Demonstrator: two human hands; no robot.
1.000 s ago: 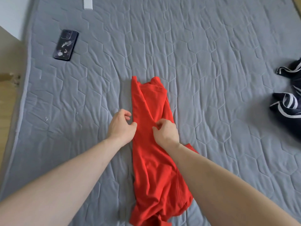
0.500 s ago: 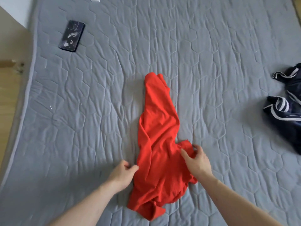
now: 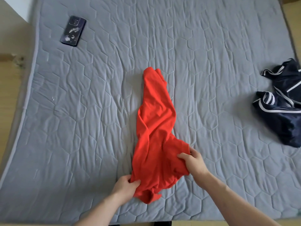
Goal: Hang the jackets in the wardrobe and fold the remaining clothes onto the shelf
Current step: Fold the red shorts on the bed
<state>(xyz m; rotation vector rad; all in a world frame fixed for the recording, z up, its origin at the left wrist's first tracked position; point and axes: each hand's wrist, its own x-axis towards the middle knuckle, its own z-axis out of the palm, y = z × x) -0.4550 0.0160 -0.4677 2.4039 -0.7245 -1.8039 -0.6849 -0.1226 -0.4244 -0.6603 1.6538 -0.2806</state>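
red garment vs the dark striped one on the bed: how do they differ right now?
The red garment lies mid-mattress in a long narrow strip; the navy garment sits bunched at the right edge, partly out of frame. Red is plain; navy has white stripes. The left hand and right hand grip the red one; the navy one is untouched. Both rest on the grey mattress.

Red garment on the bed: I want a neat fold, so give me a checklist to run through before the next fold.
1. Left hand grips the near left edge of the red garment: ok.
2. Right hand pinches its right edge: ok.
3. Garment lying flat and smooth: not ok, twisted and creased.
4. Bare mattress beyond the far end to fold onto: ok.
5. Phone and dark jacket apart from it: ok.
6. Sleeves tucked in: cannot tell.
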